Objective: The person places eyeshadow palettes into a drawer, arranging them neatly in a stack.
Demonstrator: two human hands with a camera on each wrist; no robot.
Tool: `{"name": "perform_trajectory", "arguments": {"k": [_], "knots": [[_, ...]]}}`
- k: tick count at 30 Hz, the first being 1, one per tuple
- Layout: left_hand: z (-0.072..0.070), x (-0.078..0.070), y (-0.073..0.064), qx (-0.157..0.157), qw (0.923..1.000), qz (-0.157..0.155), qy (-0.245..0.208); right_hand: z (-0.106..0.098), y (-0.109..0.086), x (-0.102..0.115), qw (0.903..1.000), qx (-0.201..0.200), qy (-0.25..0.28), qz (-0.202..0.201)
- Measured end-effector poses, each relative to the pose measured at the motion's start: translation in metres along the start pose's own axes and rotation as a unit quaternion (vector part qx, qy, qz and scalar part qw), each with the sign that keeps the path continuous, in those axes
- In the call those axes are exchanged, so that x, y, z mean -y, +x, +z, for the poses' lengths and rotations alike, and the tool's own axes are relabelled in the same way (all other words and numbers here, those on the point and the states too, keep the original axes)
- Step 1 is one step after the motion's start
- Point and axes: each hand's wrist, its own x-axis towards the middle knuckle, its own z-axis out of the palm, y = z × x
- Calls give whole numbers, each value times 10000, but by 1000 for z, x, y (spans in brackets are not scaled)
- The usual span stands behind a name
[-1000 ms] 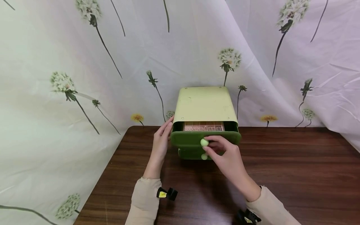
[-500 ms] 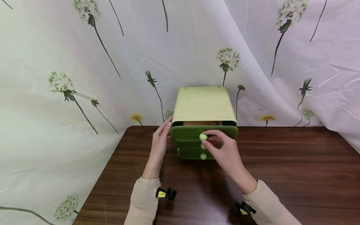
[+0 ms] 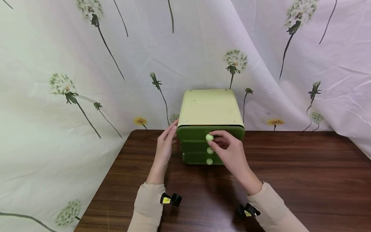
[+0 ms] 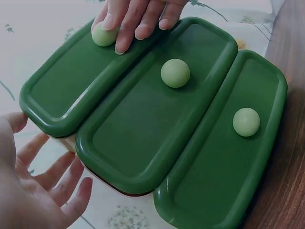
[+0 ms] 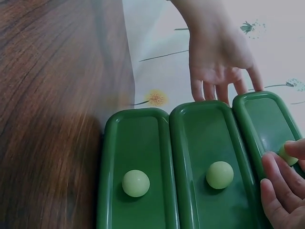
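Note:
A small cabinet point(image 3: 210, 108) with a pale yellow-green shell and three dark green drawers stands on the table. Its top drawer point(image 3: 192, 133) sits nearly flush, with a thin dark gap beneath the shell's front edge. My right hand point(image 3: 232, 151) pinches that drawer's round light green knob point(image 3: 209, 137) between thumb and fingers. Against the cabinet's left side rests my left hand point(image 3: 164, 146), its fingers fairly straight, as the left wrist view also shows. The middle knob point(image 4: 175, 73) and the bottom knob point(image 4: 246, 122) are untouched.
The dark wooden table point(image 3: 290, 180) extends to both sides and in front. Close behind the cabinet hangs a white cloth point(image 3: 185, 58) printed with dandelions. A small black wrist camera point(image 3: 175, 199) juts from the left sleeve.
My right hand has pushed the top drawer inward, away from me. The box lettered "sweet mint" inside it is now hidden. My left hand has stayed at the cabinet's side.

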Motion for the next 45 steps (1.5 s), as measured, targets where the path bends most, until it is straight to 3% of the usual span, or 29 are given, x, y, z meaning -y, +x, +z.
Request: {"name": "perform_trajectory", "arguments": {"k": [22, 34, 39, 45], "knots": [[8, -4, -3, 42, 10000, 53, -49, -12, 6, 3, 9993, 71, -228, 286], [9, -4, -6, 54, 10000, 63, 42, -20, 0, 6, 9986, 330, -370, 173], [6, -3, -9, -53, 9999, 142, -19, -33, -9, 10, 9978, 384, -538, 79], [5, 0, -15, -161, 9991, 378, 94, -66, -19, 4, 9951, -54, -886, -424]]}}
